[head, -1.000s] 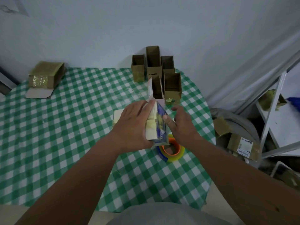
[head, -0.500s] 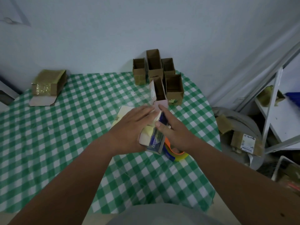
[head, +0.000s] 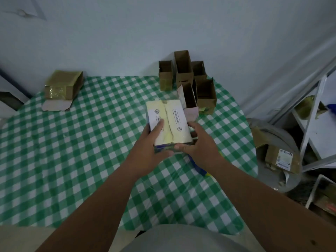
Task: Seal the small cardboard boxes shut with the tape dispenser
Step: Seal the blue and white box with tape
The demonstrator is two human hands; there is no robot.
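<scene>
Both hands, left hand (head: 151, 144) and right hand (head: 199, 145), grip 1 taped box (head: 169, 122), fingers curled round it; 5 open boxes (head: 185, 70) behind.

dim, flat, bluish light with no clear source; shadows are faint and soft. the wide lens bends the wall (head: 163, 24) and shelf frame (head: 312, 113) near the edges. slight softness overall; fine print stays unreadable.

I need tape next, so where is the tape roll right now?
In the head view the tape roll lies on the checked table, mostly hidden under the right hand, just right of centre.
</scene>
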